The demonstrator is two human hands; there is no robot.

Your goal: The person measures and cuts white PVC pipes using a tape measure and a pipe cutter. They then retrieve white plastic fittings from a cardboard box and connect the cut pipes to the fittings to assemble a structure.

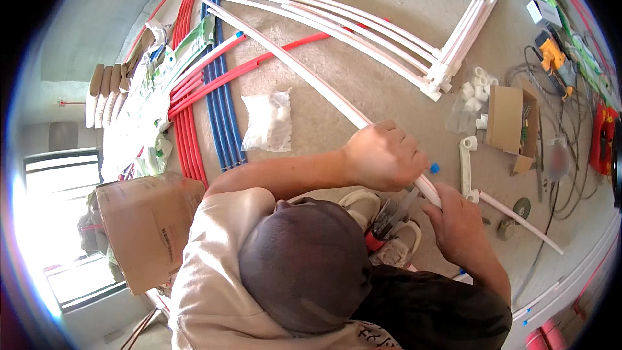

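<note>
A long white plastic pipe (295,71) runs slantwise from the far left of the floor to my hands. My left hand (387,157) is closed around it near its close end, the forearm reaching across from the left. Close to that end, my right hand (461,223) is also closed on the pipe, its thumb along the side; the palm hides the tip. A small blue cap (434,168) shows beside the pipe between both hands. Below them, between two shoes, stands a dark metal tool with a red part (374,241), partly hidden.
White pipes with elbow ends (440,74) lie beyond my hands. Red pipes (188,78) and blue pipes (223,104) run along the left, near a plastic bag (267,120) and a large carton (146,227). Right are a small open box (508,120), cables and a yellow power tool (552,55).
</note>
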